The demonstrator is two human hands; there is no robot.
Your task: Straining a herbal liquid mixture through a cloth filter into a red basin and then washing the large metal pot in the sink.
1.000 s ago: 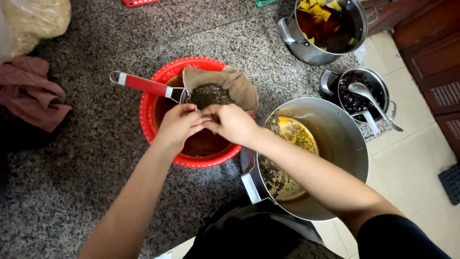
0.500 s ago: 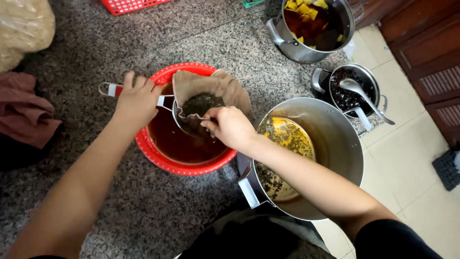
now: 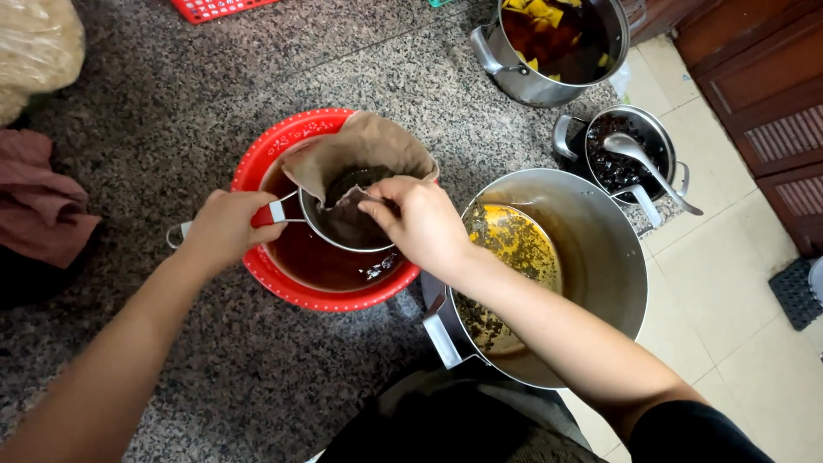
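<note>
Fingers of the left hand (image 3: pixel 227 230) wrap tight around the red strainer handle (image 3: pixel 267 214). The strainer (image 3: pixel 343 230) sits over the red bowl (image 3: pixel 283 146) of brown liquid. The right hand (image 3: pixel 420 225) pinches the brown cloth (image 3: pixel 364 146) inside it. A big steel pot (image 3: pixel 591 257) stands just beside.

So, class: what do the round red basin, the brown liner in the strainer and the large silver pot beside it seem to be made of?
Round red basin: probably plastic, with a glossy, evenly coloured rim bearing a moulded pattern. Brown liner: apparently woven cloth, matte, stained and draping in soft folds. Large silver pot: likely stainless steel or aluminium, with a brushed grey sheen and dull reflections.
</note>
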